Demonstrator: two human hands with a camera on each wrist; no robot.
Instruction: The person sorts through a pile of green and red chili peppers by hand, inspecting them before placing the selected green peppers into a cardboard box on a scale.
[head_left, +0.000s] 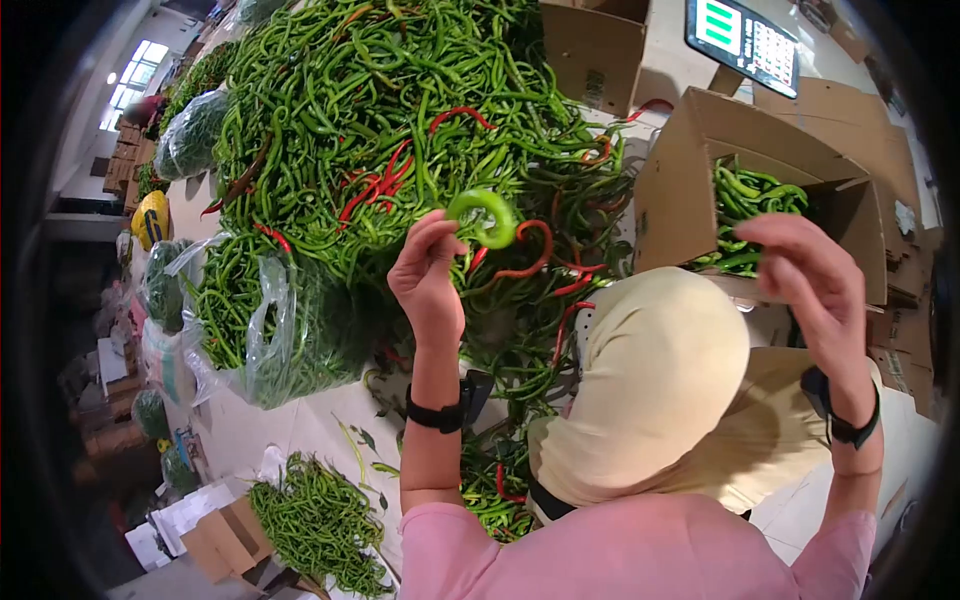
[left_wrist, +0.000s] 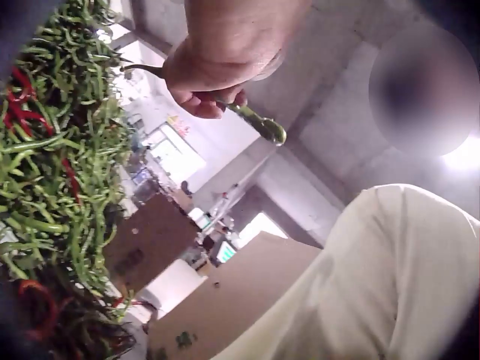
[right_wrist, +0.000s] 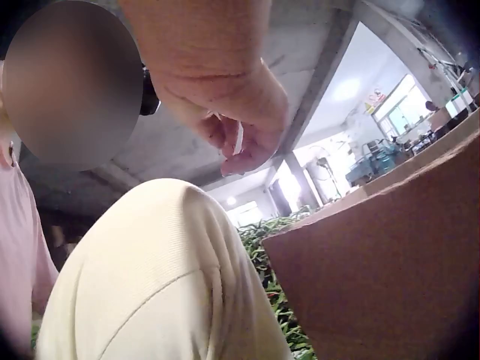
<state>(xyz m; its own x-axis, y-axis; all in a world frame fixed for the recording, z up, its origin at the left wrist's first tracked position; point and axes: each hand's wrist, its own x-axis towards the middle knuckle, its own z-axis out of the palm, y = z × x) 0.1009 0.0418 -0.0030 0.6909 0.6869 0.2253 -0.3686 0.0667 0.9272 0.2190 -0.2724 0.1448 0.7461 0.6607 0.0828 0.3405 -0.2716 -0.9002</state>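
Note:
My left hand (head_left: 428,275) pinches a curled light-green chili pepper (head_left: 497,236) between thumb and fingertips, held up over the big heap of green chili peppers (head_left: 330,110). In the left wrist view, the pepper's rounded end (left_wrist: 274,133) hangs below the fingers and its thin stem pokes out on the other side. Beside the open cardboard box (head_left: 675,190), my right hand (head_left: 815,285) is raised with loosely bent fingers. Nothing shows between those fingers in the right wrist view. Green chili peppers (head_left: 750,195) lie inside that box.
Red chili peppers (head_left: 375,185) are scattered through the heap. A clear plastic bag (head_left: 275,335) lies along its near left edge. A scale display (head_left: 742,40) and another cardboard box (head_left: 595,55) stand at the back. One bent knee (head_left: 660,340) rises between the heap and the box.

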